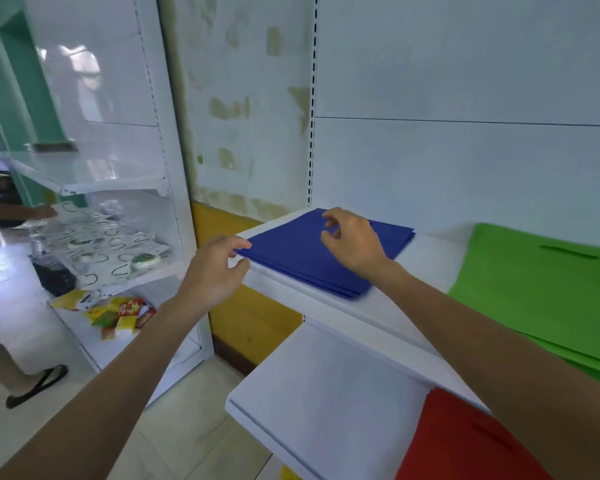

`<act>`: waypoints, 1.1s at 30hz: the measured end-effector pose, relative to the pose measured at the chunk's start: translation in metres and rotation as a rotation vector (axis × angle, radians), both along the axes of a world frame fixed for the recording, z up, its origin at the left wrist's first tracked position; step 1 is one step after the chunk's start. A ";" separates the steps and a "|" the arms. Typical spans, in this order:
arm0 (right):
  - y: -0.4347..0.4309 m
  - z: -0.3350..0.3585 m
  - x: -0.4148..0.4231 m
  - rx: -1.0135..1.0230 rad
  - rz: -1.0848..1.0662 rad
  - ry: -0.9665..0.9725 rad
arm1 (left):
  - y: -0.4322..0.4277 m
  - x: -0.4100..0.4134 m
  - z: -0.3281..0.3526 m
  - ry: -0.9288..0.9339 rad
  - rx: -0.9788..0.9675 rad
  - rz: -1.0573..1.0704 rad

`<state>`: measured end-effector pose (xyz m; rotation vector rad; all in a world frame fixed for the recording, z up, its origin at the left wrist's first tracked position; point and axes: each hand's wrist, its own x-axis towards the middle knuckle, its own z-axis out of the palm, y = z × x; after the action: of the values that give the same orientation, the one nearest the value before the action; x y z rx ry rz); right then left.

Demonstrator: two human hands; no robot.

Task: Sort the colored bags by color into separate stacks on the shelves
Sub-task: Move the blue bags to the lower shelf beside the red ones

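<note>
White shelves vs. a patchy wall (243,98) w/ yellow lower band. On the upper shelf (426,251) we see blue bags (298,251) stacked at the left end and green bags (541,289) at right. Red bags (465,445) lie on the lower shelf (326,382). Our left hand (215,271) pinches the blue stack's corner. Our right hand (355,242) is over it, fingers loosely curled, holding nothing.

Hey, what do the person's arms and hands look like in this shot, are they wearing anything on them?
The left arm and right arm are bare, with no sleeves in view. The left hand and right hand wear no gloves, and no watch, bracelet or ring shows on the sides facing the camera.
</note>
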<state>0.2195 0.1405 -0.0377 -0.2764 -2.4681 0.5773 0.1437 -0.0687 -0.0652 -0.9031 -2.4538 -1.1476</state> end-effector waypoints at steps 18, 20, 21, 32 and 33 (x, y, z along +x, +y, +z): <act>0.062 -0.025 -0.023 -0.226 -0.957 -0.339 | 0.112 -0.168 -0.003 -0.075 -0.402 -0.247; 0.057 -0.027 -0.023 -0.223 -0.985 -0.322 | 0.114 -0.171 -0.004 -0.078 -0.398 -0.241; 0.055 -0.028 -0.024 -0.217 -1.006 -0.305 | 0.114 -0.173 -0.005 -0.091 -0.370 -0.252; 0.046 -0.031 -0.029 0.019 -0.935 0.112 | 0.102 -0.163 -0.004 0.034 -0.048 -0.232; 0.042 -0.029 -0.028 0.035 -0.923 0.156 | 0.101 -0.161 -0.003 0.084 -0.032 -0.223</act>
<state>0.1913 0.1825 -0.0668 -1.2069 -1.9020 0.1393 -0.0178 0.0326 -0.0682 -1.2345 -2.3556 -1.1177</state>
